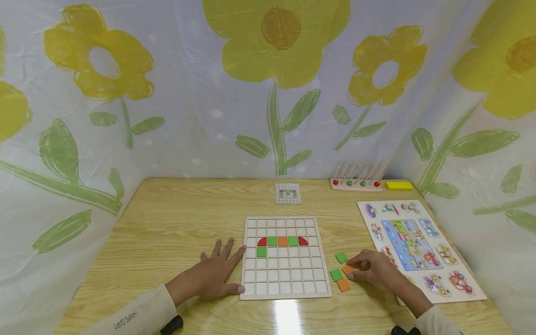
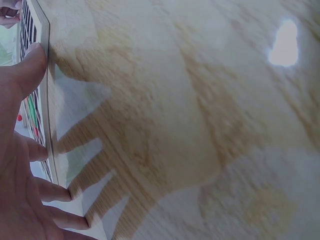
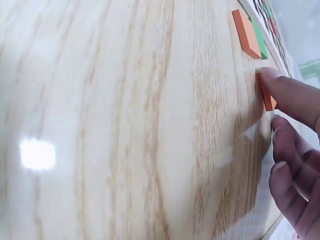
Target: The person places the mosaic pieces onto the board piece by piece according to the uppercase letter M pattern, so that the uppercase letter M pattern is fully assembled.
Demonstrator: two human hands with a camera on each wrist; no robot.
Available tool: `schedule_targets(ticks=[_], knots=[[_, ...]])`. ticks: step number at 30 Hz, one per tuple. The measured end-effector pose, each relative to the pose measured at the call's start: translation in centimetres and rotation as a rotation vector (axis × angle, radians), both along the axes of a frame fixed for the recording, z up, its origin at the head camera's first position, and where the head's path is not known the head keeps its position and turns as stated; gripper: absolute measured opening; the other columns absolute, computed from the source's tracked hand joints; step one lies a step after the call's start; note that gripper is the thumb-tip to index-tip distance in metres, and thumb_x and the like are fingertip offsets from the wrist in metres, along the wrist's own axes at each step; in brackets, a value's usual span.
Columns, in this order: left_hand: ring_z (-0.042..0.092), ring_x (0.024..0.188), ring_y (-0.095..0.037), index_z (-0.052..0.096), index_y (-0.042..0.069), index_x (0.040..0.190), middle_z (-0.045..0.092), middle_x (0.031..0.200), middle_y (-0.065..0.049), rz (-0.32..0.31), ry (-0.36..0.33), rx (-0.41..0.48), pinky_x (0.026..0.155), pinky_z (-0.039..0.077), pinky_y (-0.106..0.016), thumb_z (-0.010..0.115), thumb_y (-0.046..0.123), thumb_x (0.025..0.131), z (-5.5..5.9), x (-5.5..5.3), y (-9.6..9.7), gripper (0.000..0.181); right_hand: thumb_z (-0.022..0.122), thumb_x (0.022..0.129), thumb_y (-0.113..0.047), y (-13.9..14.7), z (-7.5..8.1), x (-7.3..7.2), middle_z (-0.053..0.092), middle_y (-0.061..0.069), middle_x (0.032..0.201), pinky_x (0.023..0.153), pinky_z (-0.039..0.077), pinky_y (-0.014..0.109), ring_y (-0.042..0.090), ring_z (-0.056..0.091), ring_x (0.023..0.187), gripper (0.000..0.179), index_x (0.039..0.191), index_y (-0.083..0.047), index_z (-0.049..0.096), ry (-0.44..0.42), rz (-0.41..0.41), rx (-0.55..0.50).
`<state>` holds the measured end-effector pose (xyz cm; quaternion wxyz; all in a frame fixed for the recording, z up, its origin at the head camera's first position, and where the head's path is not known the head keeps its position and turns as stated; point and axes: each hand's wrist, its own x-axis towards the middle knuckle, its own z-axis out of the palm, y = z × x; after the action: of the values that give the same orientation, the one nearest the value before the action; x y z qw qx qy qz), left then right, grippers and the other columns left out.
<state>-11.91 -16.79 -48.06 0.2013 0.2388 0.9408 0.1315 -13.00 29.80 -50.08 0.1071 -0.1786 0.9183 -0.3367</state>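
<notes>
A white grid board [image 1: 284,288] lies on the table. One row on it holds red quarter-round tiles at both ends, with green tiles and an orange tile [image 1: 282,241] between; a green tile [image 1: 261,251] sits below the left end. My left hand [image 1: 213,274] rests with spread fingers at the board's left edge, its thumb and a fingertip touching the frame. To the board's right, my right hand [image 1: 377,270] pinches a loose orange square tile [image 3: 267,92] between thumb and index finger, the tile still at the table surface. Around it lie green tiles [image 1: 336,275] and another orange tile [image 1: 344,284].
Behind the board lies a small pattern card [image 1: 288,193]. A peg stand [image 1: 356,184] with red and green beads and a yellow block [image 1: 398,186] stand at the back right. At the right, a picture puzzle board [image 1: 423,251] lies partly under the right forearm.
</notes>
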Motion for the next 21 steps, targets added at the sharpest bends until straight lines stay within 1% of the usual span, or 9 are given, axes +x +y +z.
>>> schedule_targets(ticks=[3, 7, 11, 14, 17, 21], knots=[[0.012, 0.146, -0.062, 0.018, 0.018, 0.162, 0.010, 0.165, -0.029, -0.003, 0.003, -0.005, 0.097, 0.027, -0.084, 0.056, 0.074, 0.087, 0.0, 0.0, 0.0, 0.102, 0.080, 0.086, -0.034, 0.0, -0.1, 0.0, 0.069, -0.004, 0.097, 0.068, 0.050, 0.025, 0.004, 0.060, 0.082, 0.026, 0.105, -0.017, 0.074, -0.012, -0.001, -0.023], [0.011, 0.146, -0.061, 0.017, 0.019, 0.163, 0.010, 0.165, -0.028, -0.003, 0.001, -0.020, 0.097, 0.028, -0.084, 0.055, 0.075, 0.087, -0.1, -0.1, 0.1, 0.102, 0.080, 0.087, -0.029, 0.0, -0.3, -0.1, 0.066, -0.003, 0.093, 0.063, 0.047, 0.024, 0.002, 0.054, 0.070, 0.023, 0.102, -0.016, 0.069, -0.029, 0.022, -0.064], [0.010, 0.147, -0.061, 0.016, 0.020, 0.163, 0.009, 0.166, -0.028, -0.004, -0.005, -0.023, 0.097, 0.027, -0.084, 0.055, 0.075, 0.087, -0.2, -0.1, 0.1, 0.102, 0.076, 0.091, -0.022, -0.1, -0.2, -0.2, 0.063, -0.002, 0.088, 0.057, 0.046, 0.024, 0.001, 0.050, 0.060, 0.016, 0.101, -0.014, 0.066, -0.032, 0.054, -0.103], [0.010, 0.147, -0.061, 0.016, 0.020, 0.163, 0.009, 0.165, -0.028, -0.003, -0.009, -0.020, 0.098, 0.026, -0.084, 0.056, 0.074, 0.087, -0.3, 0.0, 0.1, 0.102, 0.071, 0.095, -0.019, -0.4, 0.2, -0.5, 0.062, -0.002, 0.086, 0.053, 0.045, 0.025, 0.002, 0.049, 0.055, 0.011, 0.101, -0.013, 0.065, -0.019, 0.048, -0.114], [0.010, 0.147, -0.060, 0.016, 0.019, 0.163, 0.009, 0.166, -0.028, -0.005, -0.005, -0.027, 0.097, 0.027, -0.083, 0.055, 0.074, 0.087, -0.3, -0.1, 0.1, 0.101, 0.069, 0.097, -0.020, -0.9, 0.8, -0.9, 0.062, -0.001, 0.087, 0.050, 0.043, 0.025, 0.002, 0.048, 0.053, 0.013, 0.105, -0.011, 0.064, -0.004, 0.031, -0.116], [0.011, 0.147, -0.059, 0.016, 0.019, 0.163, 0.009, 0.166, -0.027, -0.013, 0.009, -0.046, 0.098, 0.029, -0.083, 0.054, 0.074, 0.088, -0.2, -0.2, 0.1, 0.100, 0.067, 0.098, -0.021, -1.7, 1.5, -1.5, 0.062, 0.001, 0.090, 0.049, 0.043, 0.025, 0.003, 0.048, 0.053, 0.019, 0.112, -0.008, 0.064, 0.032, 0.040, -0.112]])
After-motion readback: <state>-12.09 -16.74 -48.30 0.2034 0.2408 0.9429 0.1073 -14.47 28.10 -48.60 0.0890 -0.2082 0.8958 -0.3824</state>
